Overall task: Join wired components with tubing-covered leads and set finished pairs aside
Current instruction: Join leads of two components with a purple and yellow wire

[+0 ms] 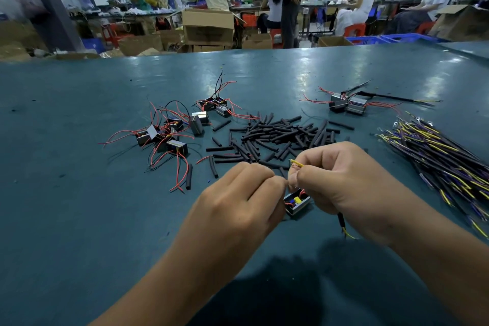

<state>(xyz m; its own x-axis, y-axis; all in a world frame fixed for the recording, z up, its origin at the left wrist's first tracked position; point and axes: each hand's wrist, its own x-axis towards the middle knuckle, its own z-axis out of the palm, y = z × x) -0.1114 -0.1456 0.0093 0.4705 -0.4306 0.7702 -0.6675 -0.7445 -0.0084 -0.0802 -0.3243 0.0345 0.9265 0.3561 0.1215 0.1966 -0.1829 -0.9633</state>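
While bent over the teal table (79, 219), pinched wire ends between curled fingers: left hand (238, 193) and right hand (336, 180) fingertip to fingertip, yellow lead (297, 164) poking up, small boxed component (296, 202) hanging beneath. Black tubing pieces (277, 137) just beyond; finished pairs (348, 104) far right; lead bundle (436, 151) alongside.

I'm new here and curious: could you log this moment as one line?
step: joining leads | left hand: pinching wire | right hand: pinching yellow lead | component: between hands | finished pair: far right
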